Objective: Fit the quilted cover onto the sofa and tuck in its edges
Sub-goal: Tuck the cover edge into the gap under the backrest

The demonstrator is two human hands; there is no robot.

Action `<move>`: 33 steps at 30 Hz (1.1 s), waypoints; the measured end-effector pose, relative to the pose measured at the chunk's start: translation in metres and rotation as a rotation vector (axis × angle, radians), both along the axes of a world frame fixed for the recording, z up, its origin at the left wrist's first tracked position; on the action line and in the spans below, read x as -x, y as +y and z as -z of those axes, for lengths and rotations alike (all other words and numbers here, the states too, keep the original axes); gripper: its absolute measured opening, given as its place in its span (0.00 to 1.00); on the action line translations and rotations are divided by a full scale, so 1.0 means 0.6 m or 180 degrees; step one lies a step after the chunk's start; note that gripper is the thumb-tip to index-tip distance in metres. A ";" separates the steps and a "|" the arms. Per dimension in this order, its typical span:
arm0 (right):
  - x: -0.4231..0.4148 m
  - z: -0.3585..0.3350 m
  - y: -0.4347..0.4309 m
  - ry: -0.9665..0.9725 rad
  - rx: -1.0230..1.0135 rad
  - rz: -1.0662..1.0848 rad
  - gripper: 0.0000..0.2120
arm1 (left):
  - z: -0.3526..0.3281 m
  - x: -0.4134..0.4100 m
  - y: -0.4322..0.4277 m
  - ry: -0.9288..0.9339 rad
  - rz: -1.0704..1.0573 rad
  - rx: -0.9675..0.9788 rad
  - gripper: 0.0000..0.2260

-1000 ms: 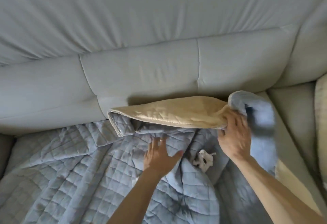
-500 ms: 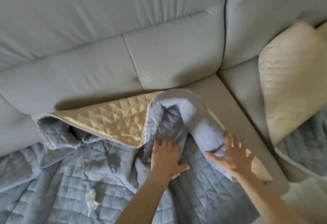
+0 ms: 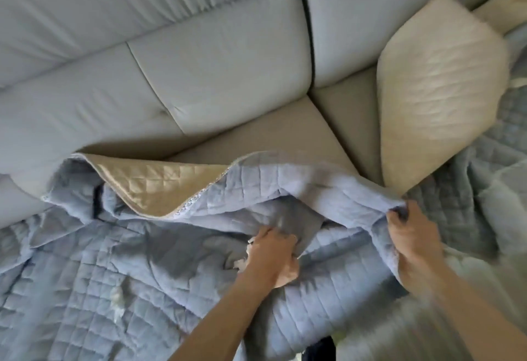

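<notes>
the quilted cover (image 3: 85, 289) is spread over the seat of the sofa (image 3: 199, 61), blue side up and heavily wrinkled. it fills the view from 9 o'clock round to 6 o'clock. its far edge is folded back at 10 o'clock, so that the tan underside (image 3: 159, 181) is exposed just below the backrest. a strip of bare seat (image 3: 285, 132) is seen between this fold and the backrest, toward 12 o'clock. a raised ridge of the cover is run from the fold toward 4 o'clock.

the left hand (image 3: 272, 255) is placed just below centre. its fingers are curled into a crease of the cover, and the fabric is gripped. a ring (image 3: 250, 241) is worn on one finger. the right hand (image 3: 413, 235) is located at 4 o'clock and is blurred. the bunched end of the ridge is clutched in its curled fingers.

a cream quilted piece (image 3: 442, 90) is leaned into the sofa corner at 2 o'clock; whether it is a cushion or folded fabric cannot be told. more blue quilted fabric (image 3: 484, 189) is laid at 3 o'clock, beyond the right hand. small white scraps (image 3: 117, 300) are seen on the cover at 7 o'clock.
</notes>
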State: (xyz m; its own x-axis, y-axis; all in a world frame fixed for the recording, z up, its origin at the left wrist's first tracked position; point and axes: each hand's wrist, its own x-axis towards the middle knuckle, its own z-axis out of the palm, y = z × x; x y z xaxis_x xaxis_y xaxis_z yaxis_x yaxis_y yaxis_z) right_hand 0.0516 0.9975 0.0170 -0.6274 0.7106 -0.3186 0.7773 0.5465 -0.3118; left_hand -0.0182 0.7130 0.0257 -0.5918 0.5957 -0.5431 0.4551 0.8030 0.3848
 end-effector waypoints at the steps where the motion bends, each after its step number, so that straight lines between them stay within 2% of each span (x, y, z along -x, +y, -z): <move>1: -0.023 0.004 0.033 -0.0268 0.0091 0.0155 0.10 | 0.003 -0.020 0.032 -0.0093 0.0170 0.0032 0.12; 4: -0.078 0.027 0.076 -0.0853 0.0347 0.0151 0.13 | 0.032 -0.059 0.080 -0.0186 0.0565 0.0330 0.20; 6: -0.095 0.035 0.081 -0.0968 0.0416 -0.0087 0.15 | 0.050 -0.069 0.097 -0.0289 0.0421 0.0440 0.26; 8: -0.091 0.036 0.077 -0.0819 0.0437 -0.0414 0.19 | 0.053 -0.062 0.093 -0.0388 -0.0168 0.0293 0.28; 10: -0.081 0.028 0.075 -0.0613 0.0610 -0.0538 0.26 | 0.040 -0.046 0.087 -0.0232 -0.0780 0.0058 0.27; 13: -0.050 0.011 0.058 -0.0101 0.1403 -0.0515 0.31 | 0.009 -0.005 0.063 0.0155 -0.1461 -0.0133 0.25; 15: -0.017 0.000 0.039 -0.0106 0.1604 -0.0614 0.34 | -0.011 0.028 0.045 0.0245 -0.1788 -0.0139 0.18; 17: 0.028 -0.010 0.024 -0.0143 0.1883 -0.0522 0.41 | -0.028 0.056 0.030 0.0341 -0.2159 -0.0082 0.13; 19: 0.074 -0.008 0.013 -0.0309 0.2051 -0.0381 0.49 | -0.037 0.079 0.015 0.0626 -0.2591 -0.0039 0.14; 20: 0.091 -0.002 0.011 -0.0482 0.2015 -0.0280 0.53 | -0.039 0.087 0.007 0.0757 -0.2698 -0.0009 0.18; 22: 0.120 0.016 0.006 -0.0894 0.1908 -0.0012 0.62 | -0.041 0.108 -0.011 0.0706 -0.2565 0.0258 0.27; 23: 0.124 0.023 0.009 -0.1087 0.1803 0.0082 0.66 | -0.041 0.116 -0.013 0.0569 -0.2297 0.0552 0.29; 25: 0.128 0.035 0.010 -0.1406 0.1439 0.0006 0.69 | -0.038 0.134 -0.019 0.0451 -0.1738 0.1051 0.24; 27: 0.134 0.042 0.009 -0.1452 0.1322 -0.0088 0.61 | -0.031 0.156 -0.017 0.0541 -0.1543 0.1108 0.18; 28: 0.138 0.043 0.005 -0.1336 0.1266 -0.0181 0.51 | -0.029 0.167 -0.009 0.0615 -0.1607 0.1034 0.15; 30: 0.158 0.038 0.000 -0.0758 0.0736 -0.0442 0.26 | -0.027 0.196 0.015 0.0865 -0.1786 0.0720 0.12; 31: 0.174 0.029 -0.003 -0.0360 0.0385 -0.0540 0.19 | -0.032 0.211 0.029 0.0983 -0.1880 0.0559 0.11; 33: 0.222 0.002 -0.006 0.0346 -0.0264 -0.0629 0.14 | -0.044 0.250 0.053 0.1117 -0.2159 0.0184 0.11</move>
State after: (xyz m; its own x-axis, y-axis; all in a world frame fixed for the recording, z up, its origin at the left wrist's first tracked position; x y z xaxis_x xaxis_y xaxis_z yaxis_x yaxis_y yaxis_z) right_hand -0.0818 0.9941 0.0158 -0.7843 0.5915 -0.1873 0.6170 0.7119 -0.3354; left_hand -0.1683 0.7446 0.0520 -0.9613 0.0167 -0.2749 -0.0569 0.9646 0.2576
